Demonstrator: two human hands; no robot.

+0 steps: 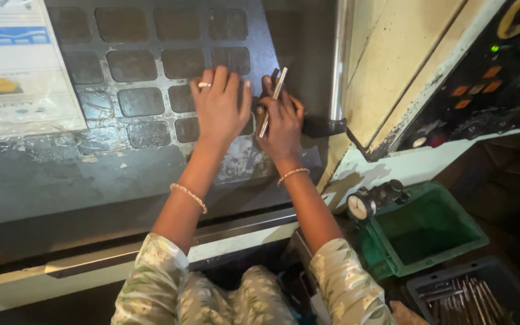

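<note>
Two hands on machine door (151, 150): left hand (219, 108) spread flat; right hand (281, 120) pinching thin metal rod (273, 99), just beside left.

Thin shiny metal rod (272, 100), nearly upright, tilted slightly right, against dark machine door (151, 150), lower part hidden

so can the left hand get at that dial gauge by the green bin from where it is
Probably not directly. The left hand lies flat on the machine door, and the right hand, holding a metal rod, and its forearm lie between it and the dial gauge beside the green bin.
</note>
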